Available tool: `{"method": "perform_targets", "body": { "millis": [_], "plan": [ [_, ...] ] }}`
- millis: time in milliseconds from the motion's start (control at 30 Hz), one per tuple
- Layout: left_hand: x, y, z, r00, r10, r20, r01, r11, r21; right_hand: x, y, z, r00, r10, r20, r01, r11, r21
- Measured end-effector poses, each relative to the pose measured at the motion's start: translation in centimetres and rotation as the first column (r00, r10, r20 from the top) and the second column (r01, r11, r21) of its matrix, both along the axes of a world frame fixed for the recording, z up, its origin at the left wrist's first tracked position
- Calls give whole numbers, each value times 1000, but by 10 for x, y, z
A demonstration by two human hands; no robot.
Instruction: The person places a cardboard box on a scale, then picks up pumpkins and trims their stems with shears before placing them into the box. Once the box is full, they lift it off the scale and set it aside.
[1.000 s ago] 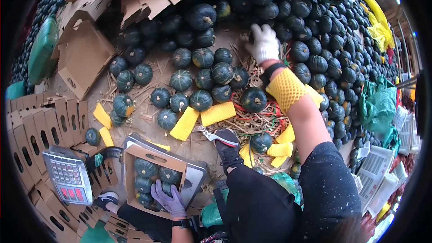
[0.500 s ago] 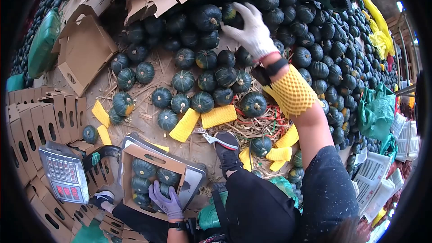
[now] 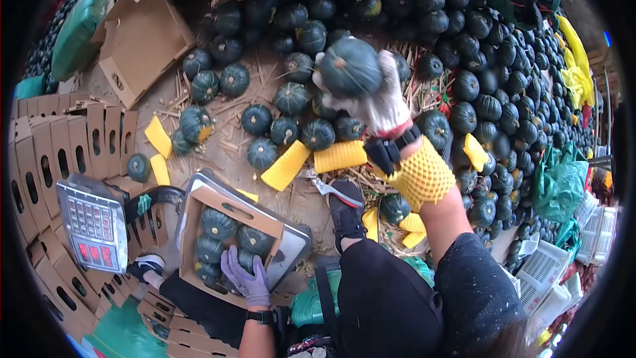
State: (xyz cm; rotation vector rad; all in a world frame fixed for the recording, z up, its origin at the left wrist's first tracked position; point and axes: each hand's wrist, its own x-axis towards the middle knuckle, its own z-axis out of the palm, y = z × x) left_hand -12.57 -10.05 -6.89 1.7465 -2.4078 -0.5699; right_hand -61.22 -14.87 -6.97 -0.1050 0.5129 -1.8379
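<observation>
My right hand (image 3: 383, 103), in a white glove, is closed around a large dark green kabocha squash (image 3: 351, 66) and holds it raised over the floor. A yellow foam net sleeve (image 3: 424, 176) covers that forearm. My left hand (image 3: 246, 280), in a pale purple glove, reaches into an open cardboard box (image 3: 192, 225) with its fingers and thumb around a small squash (image 3: 247, 260). Several other squashes (image 3: 218, 223) sit in the box. The box rests on the platform of a scale (image 3: 291, 252), whose keypad and red display (image 3: 94, 225) stand at the left.
Loose squashes (image 3: 290, 98) and yellow foam sleeves (image 3: 285, 167) lie on the straw-strewn floor. A big squash pile (image 3: 510, 99) rises at the right. Stacked folded boxes (image 3: 40, 152) line the left, and an open carton (image 3: 142, 46) stands behind. White crates (image 3: 540, 275) are at the right.
My right hand, earlier open and reaching at the far pile, has closed on a large squash and drawn it back toward me. My left hand stays at the box. The view has shifted slightly.
</observation>
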Motion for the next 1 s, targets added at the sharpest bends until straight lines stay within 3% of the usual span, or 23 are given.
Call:
{"method": "perform_targets", "body": {
  "millis": [67,100,200,233,267,300,333,367,500,567,600,633,667,700,733,767,833,900,967,1000],
  "plan": [
    [4,0,-3,1000,-12,-7,11,1000,-17,20,22,6,918,116,379,-65,987,-144],
    [1,-2,-2,999,-44,12,45,998,-54,29,30,6,936,76,345,-52,996,-79],
    [-14,2,7,996,63,-61,-70,990,-124,54,47,4,951,-11,308,-8,998,60],
    [-12,1,8,995,87,-41,-92,986,-137,60,53,6,928,-76,364,16,986,165],
    [-8,1,9,994,96,-52,-101,988,-118,66,62,-1,969,-47,241,0,982,190],
    [-6,0,6,992,104,-73,-112,988,-107,72,67,-4,939,-15,344,-36,989,143],
    [-3,1,2,985,141,-99,-150,984,-91,83,72,-6,942,61,330,-73,997,24],
    [-3,1,-2,976,164,-144,-176,981,-76,98,70,8,971,83,222,-107,989,100],
    [3,-2,3,946,236,-220,-238,971,21,129,61,16,937,251,243,-276,958,76],
    [14,-5,9,962,151,-227,-137,988,76,153,45,37,899,437,-13,-425,881,206],
    [23,-3,19,872,290,-395,-229,954,194,166,36,47,819,549,-164,-489,819,300],
    [35,-1,31,871,292,-394,-236,954,185,186,27,46,733,614,-292,-566,789,239],
    [50,3,46,586,529,-614,-192,826,529,199,16,53,498,746,-442,-717,641,274],
    [62,12,59,212,754,-621,5,635,772,225,0,65,277,648,-709,-750,607,263],
    [68,22,69,179,747,-641,72,639,765,247,-8,61,71,478,-875,-776,578,252],
    [74,34,78,169,746,-644,54,645,762,270,-17,59,-8,230,-973,-814,564,140],
    [86,56,94,38,887,-460,195,445,874,311,-20,55,-365,-85,-927,-808,523,270],
    [86,81,91,-24,923,-385,176,383,907,339,-15,31,-544,-230,-807,-769,521,370],
    [81,96,84,-60,937,-343,237,348,907,336,-11,23,-529,-245,-812,-781,516,353],
    [76,95,83,-73,935,-347,236,355,905,327,-10,27,-461,-241,-854,-780,569,261]
  ]
}}
